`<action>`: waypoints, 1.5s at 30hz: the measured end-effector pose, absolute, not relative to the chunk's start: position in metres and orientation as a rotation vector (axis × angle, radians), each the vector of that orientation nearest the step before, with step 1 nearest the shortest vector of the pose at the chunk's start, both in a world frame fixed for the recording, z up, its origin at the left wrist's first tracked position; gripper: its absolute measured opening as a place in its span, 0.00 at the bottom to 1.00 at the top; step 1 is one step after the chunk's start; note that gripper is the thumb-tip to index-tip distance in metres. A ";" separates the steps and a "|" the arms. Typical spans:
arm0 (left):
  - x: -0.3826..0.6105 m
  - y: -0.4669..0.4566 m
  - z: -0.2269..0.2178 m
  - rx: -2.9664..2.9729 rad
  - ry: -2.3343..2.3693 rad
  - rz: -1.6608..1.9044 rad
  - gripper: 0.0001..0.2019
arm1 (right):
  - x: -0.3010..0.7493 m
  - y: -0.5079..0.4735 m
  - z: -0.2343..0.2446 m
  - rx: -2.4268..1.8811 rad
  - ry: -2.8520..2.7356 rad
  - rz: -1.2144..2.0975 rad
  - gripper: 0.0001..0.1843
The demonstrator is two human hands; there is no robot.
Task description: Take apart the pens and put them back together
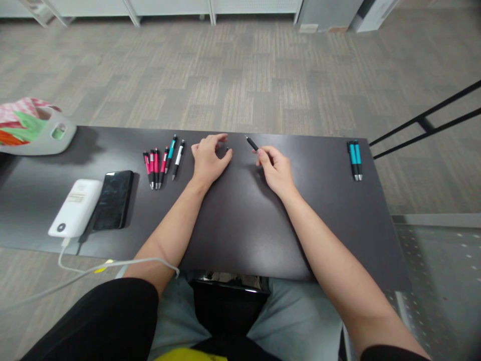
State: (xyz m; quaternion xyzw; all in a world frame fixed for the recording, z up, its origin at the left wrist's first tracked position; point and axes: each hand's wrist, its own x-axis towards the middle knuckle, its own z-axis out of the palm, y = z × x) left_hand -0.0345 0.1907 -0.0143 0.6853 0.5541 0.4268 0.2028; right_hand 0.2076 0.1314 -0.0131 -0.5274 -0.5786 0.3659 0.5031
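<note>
My right hand (275,168) rests on the black table (240,225) with its fingers closed on a black pen (251,143) that points up and to the left. My left hand (209,159) lies beside it, thumb and fingers curled around a tiny dark piece (227,149) that I cannot make out. To the left of that hand lies a row of pens: several red ones (155,168), a teal one (171,150) and a white one (178,158). Two teal pens (355,159) lie side by side near the table's right edge.
A white power bank (76,208) with a white cable (112,264) and a black phone (113,199) lie at the table's left front. A grey tray with colourful cloth (32,128) sits at the far left corner. Carpeted floor lies beyond; black metal bars (424,123) stand to the right.
</note>
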 end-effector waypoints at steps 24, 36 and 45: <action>0.032 0.144 -0.003 1.178 0.817 1.458 0.25 | 0.182 0.113 0.006 -1.184 -1.441 1.151 0.42; 0.039 0.134 -0.010 1.162 1.010 1.548 0.30 | 0.173 0.106 0.003 -1.273 -1.427 0.947 0.28; 0.043 0.140 -0.007 0.973 1.055 1.515 0.26 | 0.168 0.112 0.005 -1.294 -1.499 0.862 0.26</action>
